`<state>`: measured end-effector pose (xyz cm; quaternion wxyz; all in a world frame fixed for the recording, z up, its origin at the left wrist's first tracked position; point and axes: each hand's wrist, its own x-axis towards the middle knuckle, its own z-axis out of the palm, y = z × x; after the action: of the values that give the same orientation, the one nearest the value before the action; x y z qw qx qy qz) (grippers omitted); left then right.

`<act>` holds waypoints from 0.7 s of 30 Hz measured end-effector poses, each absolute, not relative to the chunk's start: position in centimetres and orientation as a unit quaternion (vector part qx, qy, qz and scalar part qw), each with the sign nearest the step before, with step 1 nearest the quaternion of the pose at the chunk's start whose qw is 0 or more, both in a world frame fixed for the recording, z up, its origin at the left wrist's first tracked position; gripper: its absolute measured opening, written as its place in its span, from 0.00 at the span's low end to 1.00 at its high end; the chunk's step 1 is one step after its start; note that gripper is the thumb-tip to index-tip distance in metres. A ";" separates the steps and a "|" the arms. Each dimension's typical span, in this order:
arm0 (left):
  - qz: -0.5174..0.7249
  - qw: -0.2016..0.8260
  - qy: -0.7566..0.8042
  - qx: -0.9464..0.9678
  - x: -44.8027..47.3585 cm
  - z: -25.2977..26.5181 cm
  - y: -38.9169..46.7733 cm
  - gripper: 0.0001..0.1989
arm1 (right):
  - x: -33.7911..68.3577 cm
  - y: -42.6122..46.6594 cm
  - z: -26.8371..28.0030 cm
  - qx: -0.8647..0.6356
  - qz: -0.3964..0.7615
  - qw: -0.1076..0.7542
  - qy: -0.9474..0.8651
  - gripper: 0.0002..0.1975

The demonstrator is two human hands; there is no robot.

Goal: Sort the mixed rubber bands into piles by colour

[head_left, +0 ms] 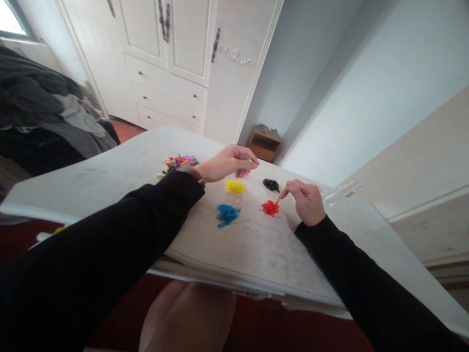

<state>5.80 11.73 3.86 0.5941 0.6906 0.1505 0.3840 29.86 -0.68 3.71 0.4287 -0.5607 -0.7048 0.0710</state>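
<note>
My right hand [308, 201] pinches a red rubber band between thumb and forefinger, at the edge of a small heap of red rubber bands [270, 209]. My left hand [236, 162] is over the far side of the table, thumb and forefinger closed together; whatever is in the pinch is too small to make out. Partly hidden beneath it are some pink bands [246, 173]. Separate heaps of yellow bands [235, 187], blue bands [227, 215] and black bands [271, 185] lie around the hands. Beyond my left wrist sits a mixed multicoloured heap [181, 161].
The heaps lie on a white table [234, 254]. A clear plastic container [342, 192] lies on its side to the right of my right hand. Behind the table stand a white wardrobe [172, 78] and a small wooden cabinet [262, 144]. Dark clothes [40, 98] are piled at left.
</note>
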 end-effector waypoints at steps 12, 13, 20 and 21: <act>0.477 0.596 0.201 0.614 5.6 4.0 12.6 0.05 | 30.5 0.0 3.0 -0.593 0.096 0.347 -0.720 0.27; 0.480 0.596 0.199 0.613 5.6 4.0 12.6 0.05 | 30.5 0.0 3.0 -0.590 0.097 0.349 -0.722 0.27; 0.503 0.578 0.227 0.602 5.4 4.1 13.2 0.05 | 30.1 -0.1 3.2 -0.583 0.105 0.360 -0.721 0.23; 0.508 0.573 0.231 0.600 5.3 4.1 13.2 0.05 | 30.0 -0.1 3.1 -0.582 0.108 0.359 -0.722 0.22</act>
<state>5.34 13.24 4.14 0.5733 0.5999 0.2306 0.5082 29.96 -0.10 3.11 0.3586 -0.5818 -0.7220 0.1076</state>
